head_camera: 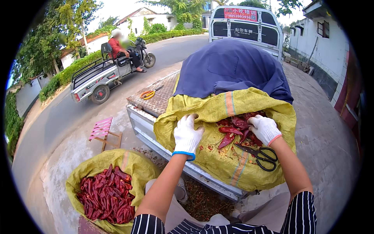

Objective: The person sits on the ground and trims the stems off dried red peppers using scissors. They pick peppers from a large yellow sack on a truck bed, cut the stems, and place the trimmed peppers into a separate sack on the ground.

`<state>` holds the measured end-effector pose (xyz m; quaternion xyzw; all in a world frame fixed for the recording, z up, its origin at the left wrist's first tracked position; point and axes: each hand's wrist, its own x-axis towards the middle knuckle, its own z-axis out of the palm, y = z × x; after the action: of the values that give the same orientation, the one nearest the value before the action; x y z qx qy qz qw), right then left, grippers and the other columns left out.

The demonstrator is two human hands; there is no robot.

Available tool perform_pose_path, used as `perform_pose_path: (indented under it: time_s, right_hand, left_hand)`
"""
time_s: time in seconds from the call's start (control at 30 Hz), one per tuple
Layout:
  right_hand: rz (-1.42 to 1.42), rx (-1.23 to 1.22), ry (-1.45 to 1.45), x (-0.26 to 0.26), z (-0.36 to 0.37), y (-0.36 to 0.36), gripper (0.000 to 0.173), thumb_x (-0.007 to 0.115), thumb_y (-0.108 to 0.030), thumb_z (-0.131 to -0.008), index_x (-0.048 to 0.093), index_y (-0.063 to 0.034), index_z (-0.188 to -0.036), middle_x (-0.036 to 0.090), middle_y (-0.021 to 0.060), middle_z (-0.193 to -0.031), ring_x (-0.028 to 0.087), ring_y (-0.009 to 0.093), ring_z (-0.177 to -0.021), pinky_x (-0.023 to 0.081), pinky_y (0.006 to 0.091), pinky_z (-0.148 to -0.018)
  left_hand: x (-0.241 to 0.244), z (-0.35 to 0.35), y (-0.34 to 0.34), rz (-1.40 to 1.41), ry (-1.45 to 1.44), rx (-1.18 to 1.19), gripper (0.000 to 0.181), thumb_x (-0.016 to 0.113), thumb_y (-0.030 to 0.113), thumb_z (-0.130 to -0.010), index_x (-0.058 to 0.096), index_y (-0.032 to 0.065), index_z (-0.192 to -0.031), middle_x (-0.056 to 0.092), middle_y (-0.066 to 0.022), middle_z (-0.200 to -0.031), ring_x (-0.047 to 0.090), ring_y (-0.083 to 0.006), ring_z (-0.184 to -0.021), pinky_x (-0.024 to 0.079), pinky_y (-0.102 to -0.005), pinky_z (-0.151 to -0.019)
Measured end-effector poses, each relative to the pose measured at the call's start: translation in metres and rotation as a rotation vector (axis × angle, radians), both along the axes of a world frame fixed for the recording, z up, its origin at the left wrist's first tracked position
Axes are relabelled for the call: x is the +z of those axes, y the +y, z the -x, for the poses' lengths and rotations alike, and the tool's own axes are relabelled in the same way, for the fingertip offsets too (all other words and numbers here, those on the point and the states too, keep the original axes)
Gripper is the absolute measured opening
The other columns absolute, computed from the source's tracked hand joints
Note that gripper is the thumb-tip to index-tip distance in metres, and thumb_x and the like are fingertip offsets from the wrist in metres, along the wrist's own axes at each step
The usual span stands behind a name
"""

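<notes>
My left hand (187, 136), in a white knit glove with a blue cuff, touches the yellow woven sack (216, 158) near its folded-back mouth. Its thumb and fingers are apart, with nothing visible between them. At the sack's opening, my right hand (264, 128), gloved in white with a pink cuff, reaches onto dried red chili peppers (230, 130). Its fingertips are partly hidden, so a grip on a pepper cannot be made out. Just below that hand, black-handled scissors (260, 155) lie on the sack among seeds and stem bits.
A dark blue cloth (233, 67) covers the sack's far part on a truck bed (155, 102). Orange-handled scissors (150, 93) lie there. At lower left stand an open sack (122, 156) of red peppers and a folding stool (102, 128). A person (117, 46) rides a cargo tricycle (99, 79).
</notes>
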<state>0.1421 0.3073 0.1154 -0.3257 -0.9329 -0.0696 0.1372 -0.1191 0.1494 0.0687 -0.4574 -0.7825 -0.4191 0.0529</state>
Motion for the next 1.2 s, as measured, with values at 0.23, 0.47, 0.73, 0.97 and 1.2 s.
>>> perform_pose_path:
  time_s: [0.23,0.47,0.73,0.97,1.2]
  right_hand:
    - [0.475,0.008,0.561,0.015,-0.013,-0.061,0.025,0.068,-0.022,-0.086,0.07,-0.0017,-0.101,0.072,0.0179,-0.096,0.07,0.03,-0.089,0.054,0.0381,-0.079]
    - [0.127,0.238,0.755,-0.035,-0.01,-0.158,0.017,0.074,-0.013,-0.081,0.068,-0.0055,-0.094,0.067,0.0116,-0.085,0.068,0.029,-0.075,0.054,0.0365,-0.066]
    - [-0.074,0.377,0.58,-0.069,-0.007,-0.202,0.021,0.078,-0.019,-0.077,0.068,-0.0099,-0.093,0.064,0.007,-0.078,0.067,0.026,-0.068,0.053,0.0359,-0.059]
    - [0.564,0.248,0.691,-0.035,-0.009,-0.199,0.033,0.079,-0.03,-0.08,0.069,-0.0038,-0.098,0.068,0.0107,-0.086,0.067,0.02,-0.073,0.053,0.0318,-0.067]
    - [0.659,0.171,0.788,-0.052,-0.001,-0.187,0.034,0.075,-0.027,-0.083,0.069,0.0001,-0.103,0.071,0.0115,-0.098,0.068,0.019,-0.083,0.054,0.032,-0.077]
  left_hand:
    - [-0.017,-0.052,-0.042,-0.213,-0.9,-0.452,0.045,0.075,0.022,-0.085,0.062,-0.0009,-0.121,0.068,-0.0113,-0.113,0.064,-0.016,-0.101,0.05,-0.0284,-0.087]
    - [-0.039,-0.096,-0.074,-0.332,-1.553,-0.633,0.027,0.066,0.024,-0.095,0.063,0.0086,-0.116,0.07,-0.0049,-0.106,0.066,-0.0166,-0.095,0.052,-0.0348,-0.08]
    - [-0.035,-0.119,-0.09,-0.462,-1.687,-0.631,0.028,0.068,0.012,-0.093,0.059,0.0025,-0.117,0.065,-0.0058,-0.091,0.062,-0.0164,-0.078,0.052,-0.031,-0.071]
    - [-0.061,-0.114,-0.108,-0.275,-1.636,-0.629,0.033,0.06,0.002,-0.085,0.053,0.0035,-0.117,0.058,-0.0059,-0.083,0.056,-0.0166,-0.063,0.051,-0.0346,-0.059]
    - [-0.056,-0.122,-0.115,-0.232,-1.701,-0.722,0.035,0.054,-0.003,-0.076,0.055,-0.0013,-0.11,0.061,-0.011,-0.085,0.061,-0.024,-0.066,0.058,-0.0433,-0.06]
